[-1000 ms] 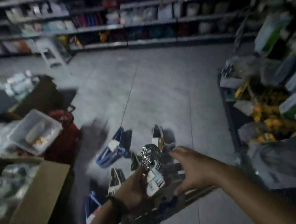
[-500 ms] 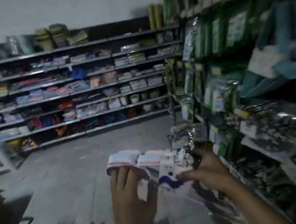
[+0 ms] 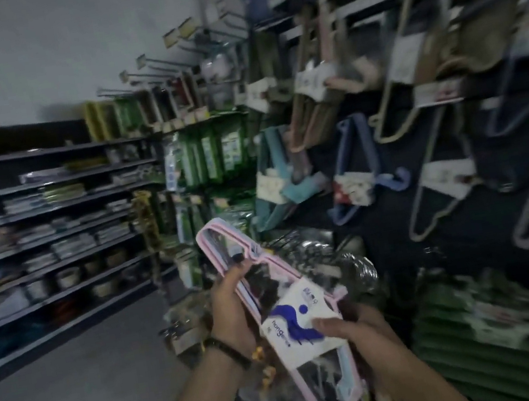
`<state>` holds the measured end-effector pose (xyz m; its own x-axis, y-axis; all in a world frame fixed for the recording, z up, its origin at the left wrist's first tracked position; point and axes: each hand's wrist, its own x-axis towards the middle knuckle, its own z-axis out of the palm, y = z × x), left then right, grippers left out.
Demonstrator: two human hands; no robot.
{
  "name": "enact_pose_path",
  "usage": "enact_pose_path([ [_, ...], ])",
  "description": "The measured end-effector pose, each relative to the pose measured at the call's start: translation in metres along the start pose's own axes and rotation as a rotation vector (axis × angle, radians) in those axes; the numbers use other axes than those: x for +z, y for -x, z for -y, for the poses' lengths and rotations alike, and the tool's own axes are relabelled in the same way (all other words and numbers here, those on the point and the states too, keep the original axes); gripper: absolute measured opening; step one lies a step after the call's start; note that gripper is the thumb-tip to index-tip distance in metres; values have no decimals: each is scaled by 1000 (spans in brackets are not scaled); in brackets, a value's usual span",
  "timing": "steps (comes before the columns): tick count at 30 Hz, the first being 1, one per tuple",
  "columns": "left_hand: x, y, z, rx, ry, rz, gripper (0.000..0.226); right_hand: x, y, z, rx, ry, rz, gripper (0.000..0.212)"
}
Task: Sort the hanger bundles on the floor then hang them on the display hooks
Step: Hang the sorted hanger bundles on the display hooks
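Left grip (image 3: 230, 313): fingers curled round the upper arm of the pink hanger bundle (image 3: 293, 324).
Right grip (image 3: 356, 331): thumb and fingers pinch its white label.
Bundle: held tilted at chest height, just before the wall of hung hangers (image 3: 353, 169).

The hanger bundle (image 3: 259, 290) is pale pink with a strip of light blue, and its paper label (image 3: 297, 328) is white with a dark blue splash printed on it. On the black display wall (image 3: 381, 226) hang beige hangers (image 3: 407, 59), blue hangers (image 3: 370, 152) and teal hangers (image 3: 274, 150), with green packets (image 3: 214, 152) at its left edge.
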<state>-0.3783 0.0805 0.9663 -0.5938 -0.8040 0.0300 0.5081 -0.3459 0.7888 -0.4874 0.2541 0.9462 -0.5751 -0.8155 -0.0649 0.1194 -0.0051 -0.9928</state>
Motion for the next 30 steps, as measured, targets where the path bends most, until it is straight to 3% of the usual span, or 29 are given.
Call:
enact_pose_path([
  [2, 36, -1, 13, 39, -56, 17, 89, -27, 16, 4, -17, 5, -50, 38],
  [6, 110, -3, 46, 75, -179, 42, 69, -73, 36, 8, -31, 46, -193, 23],
  [9, 159, -4, 74, 127, -380, 87, 49, -115, 49, 15, -46, 399, -220, 19],
  [11, 189, -5, 92, 148, -472, 132, 48, -154, 54, 27, -95, 734, -215, 23],
  [13, 219, -8, 108, 138, -513, 209, 51, -193, 56, 51, -120, 1023, -435, 30],
  [15, 249, -14, 123, 112, -520, 326, 59, -227, 54, 73, -297, 949, -629, 4],
  [17, 281, -17, 139, 79, -517, 416, 65, -253, 48, 90, -451, 911, -642, 25],
  [19, 312, -18, 155, 76, -497, 477, 63, -276, 40, 105, -503, 941, -565, 22],
  [26, 389, -23, 192, 211, -627, 622, 82, -344, 20, 122, -406, 1143, -680, 11],
  [30, 411, -30, 194, 316, -677, 600, 46, -366, 17, 130, -335, 1220, -765, 17],
])
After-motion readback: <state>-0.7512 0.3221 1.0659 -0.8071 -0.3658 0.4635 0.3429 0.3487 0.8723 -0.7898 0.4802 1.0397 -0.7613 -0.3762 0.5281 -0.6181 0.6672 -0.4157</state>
